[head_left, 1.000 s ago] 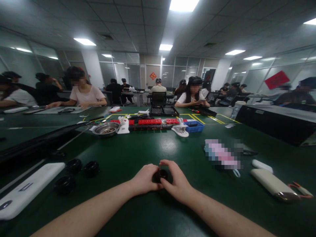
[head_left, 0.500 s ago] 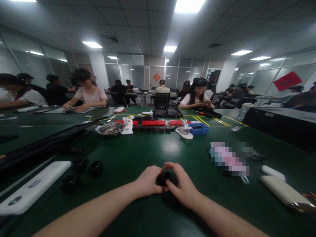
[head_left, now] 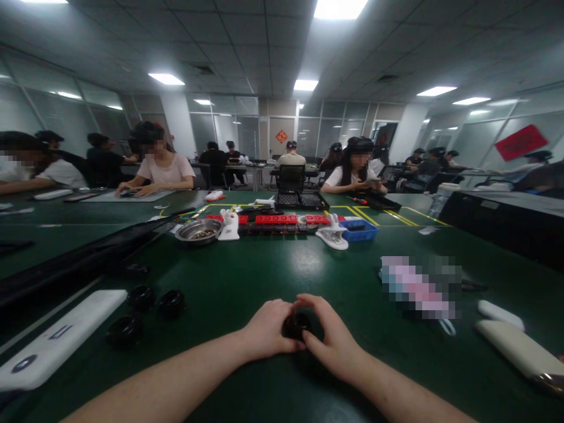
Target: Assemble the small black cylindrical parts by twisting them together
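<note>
A small black round piece with a hollow top is between my two hands, low over the green table. My left hand curls round its left side, thumb at the near edge. From the right, my right hand pinches it, index finger arched over the far side and thumb in front. Its underside is hidden, so I cannot tell whether it touches the table. Similar black round pieces lie off to the left of my left forearm.
A white oblong device lies at left, near a long black part. Further back are a metal bowl, red strips, a white clip-like stand and a blue bin. A cream object lies right. Co-workers sit opposite.
The view has shifted slightly. My fingers have moved a little around the black piece, and more of its hollow top shows between them. Both hands keep their hold.
</note>
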A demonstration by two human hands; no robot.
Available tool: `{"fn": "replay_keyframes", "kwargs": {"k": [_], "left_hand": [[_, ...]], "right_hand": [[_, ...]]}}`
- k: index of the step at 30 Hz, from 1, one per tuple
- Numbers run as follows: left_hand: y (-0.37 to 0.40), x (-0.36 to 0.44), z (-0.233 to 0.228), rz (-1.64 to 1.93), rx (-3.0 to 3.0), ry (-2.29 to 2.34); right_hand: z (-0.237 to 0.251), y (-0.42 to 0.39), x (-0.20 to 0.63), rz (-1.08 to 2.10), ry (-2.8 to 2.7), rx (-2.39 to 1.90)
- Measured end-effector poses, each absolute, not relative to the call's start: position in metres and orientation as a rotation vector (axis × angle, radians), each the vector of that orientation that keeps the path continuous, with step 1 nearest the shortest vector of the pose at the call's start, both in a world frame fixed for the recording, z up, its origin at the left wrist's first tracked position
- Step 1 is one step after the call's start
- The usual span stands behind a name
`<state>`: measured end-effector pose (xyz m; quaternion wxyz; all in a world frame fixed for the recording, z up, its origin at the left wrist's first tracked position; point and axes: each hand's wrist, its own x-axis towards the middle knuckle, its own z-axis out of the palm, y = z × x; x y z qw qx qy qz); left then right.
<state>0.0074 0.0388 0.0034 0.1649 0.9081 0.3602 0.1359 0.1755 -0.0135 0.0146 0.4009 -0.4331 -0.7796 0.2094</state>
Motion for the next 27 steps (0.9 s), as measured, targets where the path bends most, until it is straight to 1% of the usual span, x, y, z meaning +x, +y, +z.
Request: {"fn": "replay_keyframes", "kwargs": {"k": [5, 8, 14, 22, 24, 27], "left_hand": [[0.0382, 0.0085, 0.0057, 0.365, 2.594, 1.055], [0.0378, 0.0092, 0.0065, 0.354, 2.609, 1.058], [0.0392, 0.0087, 0.0038, 0.398, 2.609, 0.99], [0.0383, 0.0086, 0.0033, 0.394, 2.599, 1.04], [0.0381, 0.0087, 0.0025, 0.413, 2.599, 1.027], [0.0387, 0.0082, 0.0008, 0.44, 2.591, 1.01]], "right_hand": [[0.0118, -0.0104, 0.1743, 0.444, -1.884, -1.255], [0.0077, -0.0085, 0.1728, 0.471, -1.901, -1.307], [0.0078, -0.0091, 0.1772, 0.626, -1.994, -1.067], [0.0068, -0.0082, 0.1747, 0.442, -1.861, -1.255], [0.0066, -0.0084, 0.1749, 0.454, -1.868, -1.242], [0.0091, -0.0098, 0.1774, 0.546, -1.938, -1.093]]}}
